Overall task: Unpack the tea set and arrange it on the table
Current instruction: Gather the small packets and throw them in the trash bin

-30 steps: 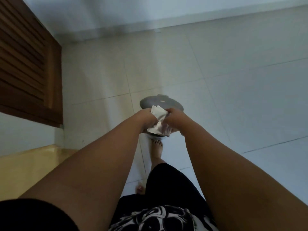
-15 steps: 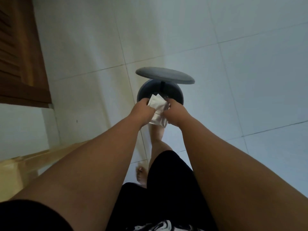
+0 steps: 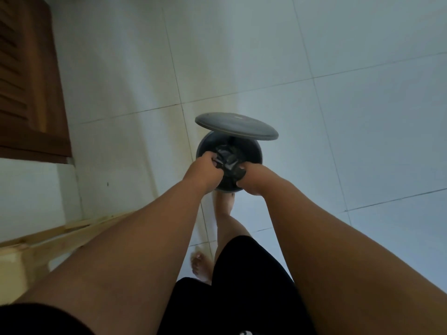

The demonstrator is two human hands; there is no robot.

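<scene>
Both hands are held out over a round dark grey pedal bin [image 3: 255, 154] that stands on the pale tiled floor [image 3: 314, 56], its flat grey lid [image 3: 235, 126] tipped up at the far side, the near half of the mouth open beneath the hands. The left hand [image 3: 202, 174] sits over the near-left rim with its fingers curled down and in; the right hand [image 3: 251, 181] sits over the near-right rim, likewise curled. Between them lies crumpled, glossy black stuff [image 3: 228, 157] (a bin liner, most likely), and each hand seems to touch or pinch it at its own edge, though I cannot tell how firmly, nor whether anything else is in either palm. The relation that counts here is straight down: the bin's mouth lies directly under both hands, about midway between them, neither hand clearly nearer, and the bin's long axis stands upright with its opening facing up toward the camera. No piece of the tea set shows anywhere, and no tabletop that carries it; a pale wooden edge [image 3: 72, 228] at lower left may belong to furniture. I judge this a side errand of binning packing waste, with the arranging itself not yet visible.
</scene>
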